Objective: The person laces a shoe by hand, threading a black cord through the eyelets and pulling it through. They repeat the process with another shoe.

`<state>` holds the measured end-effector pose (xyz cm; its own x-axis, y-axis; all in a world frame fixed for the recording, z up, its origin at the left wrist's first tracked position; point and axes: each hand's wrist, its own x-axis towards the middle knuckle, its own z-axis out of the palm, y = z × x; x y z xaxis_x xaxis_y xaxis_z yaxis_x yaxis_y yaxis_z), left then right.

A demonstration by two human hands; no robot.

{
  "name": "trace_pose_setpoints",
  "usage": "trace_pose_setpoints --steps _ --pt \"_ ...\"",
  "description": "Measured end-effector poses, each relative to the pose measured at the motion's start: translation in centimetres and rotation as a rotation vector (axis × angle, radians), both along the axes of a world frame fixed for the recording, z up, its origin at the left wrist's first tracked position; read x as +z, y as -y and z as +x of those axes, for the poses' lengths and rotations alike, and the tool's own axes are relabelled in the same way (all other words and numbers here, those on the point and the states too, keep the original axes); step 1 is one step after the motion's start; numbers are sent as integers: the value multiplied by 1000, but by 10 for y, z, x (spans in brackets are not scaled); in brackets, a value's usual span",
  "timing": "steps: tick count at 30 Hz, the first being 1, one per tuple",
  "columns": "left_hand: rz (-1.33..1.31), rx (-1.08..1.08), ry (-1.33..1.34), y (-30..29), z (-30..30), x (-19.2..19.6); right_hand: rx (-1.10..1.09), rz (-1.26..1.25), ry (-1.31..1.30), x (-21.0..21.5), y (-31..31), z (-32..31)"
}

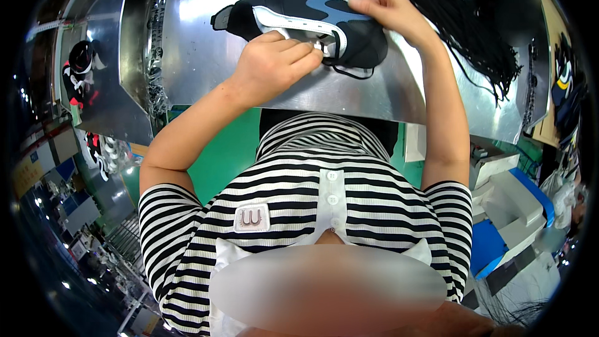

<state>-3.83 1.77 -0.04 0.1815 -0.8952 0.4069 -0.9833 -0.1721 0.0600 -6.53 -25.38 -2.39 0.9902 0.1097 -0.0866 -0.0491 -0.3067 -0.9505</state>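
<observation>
A black sneaker [293, 9] with blue and white panels lies on its side on a shiny metal table [199, 56]. My left hand [274, 62] is closed at the shoe's lace area, pinching a thin black lace [352, 75] that loops out below the shoe. My right hand [380, 3] rests on the shoe's far edge, fingers pressed on the upper and holding it steady. Part of the shoe is hidden behind both hands.
A large bundle of black laces [462, 19] lies on the table at the right. More shoes sit at the left [81, 69] and far right [564, 81]. A white and blue machine [511, 212] stands low right, over a green floor [218, 156].
</observation>
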Motion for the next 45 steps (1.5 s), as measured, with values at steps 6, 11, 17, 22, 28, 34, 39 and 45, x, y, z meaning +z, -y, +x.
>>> trace_pose_setpoints --steps 6,11,17,22,28,34,39,45 --pt "64 211 -31 -14 21 4 9 23 -339 27 9 -67" --pt "-50 118 -32 0 24 -5 -432 137 -99 19 -2 -60" --pt "-75 162 -629 -4 31 -13 -516 176 57 -8 -30 -19" --pt "301 378 -1648 -21 50 1 -570 202 200 -11 -54 -31" --pt "312 517 -1760 7 43 3 -587 25 226 -7 -62 -35" --pt "115 441 -1486 13 37 -20 -669 102 167 -13 -55 -42" --pt "-85 402 -1124 1 39 -42 -706 223 30 -15 -51 -46" --pt "20 345 -1164 11 40 -23 -690 299 -25 -5 -50 -46"
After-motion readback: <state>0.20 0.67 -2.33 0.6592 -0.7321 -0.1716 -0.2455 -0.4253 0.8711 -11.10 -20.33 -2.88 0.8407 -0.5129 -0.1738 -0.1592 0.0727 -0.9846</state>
